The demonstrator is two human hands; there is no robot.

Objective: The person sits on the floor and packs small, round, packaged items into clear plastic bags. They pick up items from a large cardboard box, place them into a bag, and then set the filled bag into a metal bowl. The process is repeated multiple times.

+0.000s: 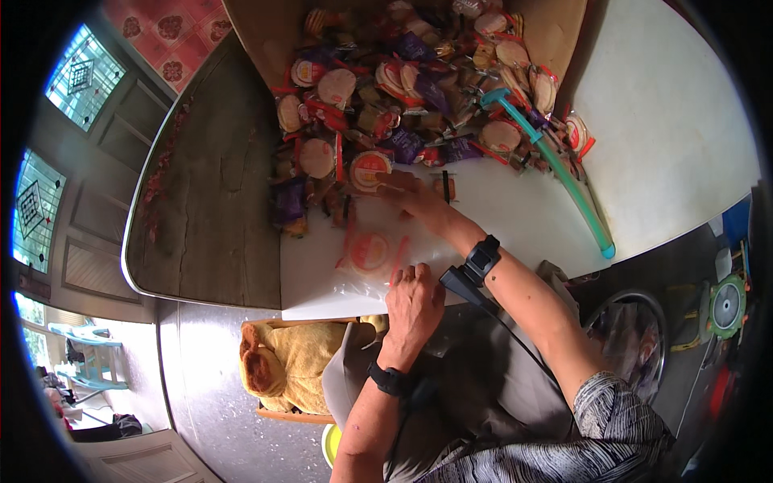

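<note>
On the white tabletop lies a clear plastic bag point(344, 284) with a round packet point(369, 252) of red and white print in it. The fingers of my left hand point(413, 308) are curled at the near right edge of this bag, gripping it. Farther forward, my right hand point(416, 199) reaches left, its fingertips at the edge of another round wrapped packet point(368, 169) beside the pile. Whether they pinch that packet cannot be made out. A small wrapped snack point(447, 186) with a dark stripe lies just beyond my right wrist.
A heap of wrapped snacks point(392, 115) spills from a tipped cardboard box point(259, 30). A green plastic tube with a T-shaped handle point(567, 175) slants along the right side. Below are a plush toy point(302, 362) and a round metal basin point(661, 338) holding plastic packets.
</note>
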